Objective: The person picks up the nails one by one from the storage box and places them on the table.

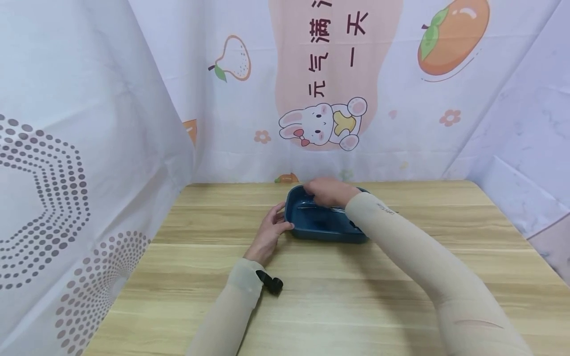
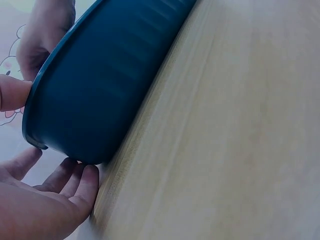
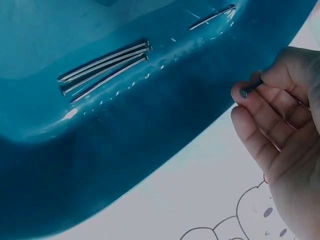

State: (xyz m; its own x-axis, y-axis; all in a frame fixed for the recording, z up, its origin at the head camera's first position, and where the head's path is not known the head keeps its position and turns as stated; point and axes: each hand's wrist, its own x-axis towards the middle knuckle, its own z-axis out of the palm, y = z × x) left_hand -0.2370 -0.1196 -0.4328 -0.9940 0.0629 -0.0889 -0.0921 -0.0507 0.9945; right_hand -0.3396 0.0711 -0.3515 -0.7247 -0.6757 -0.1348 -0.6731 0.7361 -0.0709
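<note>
Currently one dark blue tray (image 1: 320, 225) sits on the wooden table (image 1: 356, 296), toward the far edge and near the printed backdrop (image 1: 320, 89). Two hands are in view. Inside the tray, the right wrist view shows a bundle of three long nails (image 3: 105, 67) lying side by side, one separate nail (image 3: 212, 17) nearer the rim, and one further nail (image 3: 250, 89) pinched in the right hand (image 3: 282, 130), five nails in all.

The left hand (image 1: 269, 232) rests against the tray's left end: thumb on the rim, the other fingers (image 2: 82, 182) nearly straight and touching the lower outer wall. The right hand reaches over the far rim of the tray, thumb and fingertips curled round the nail.

Hidden or unclear: the right forearm covers the tray's right end in the head view; only the tip of the held nail shows; the nails appear there as faint thin lines.

The tray is rectangular with rounded corners, glossy, with a ribbed outer wall. One small black object (image 1: 270, 283) lies beside the left wrist.
</note>
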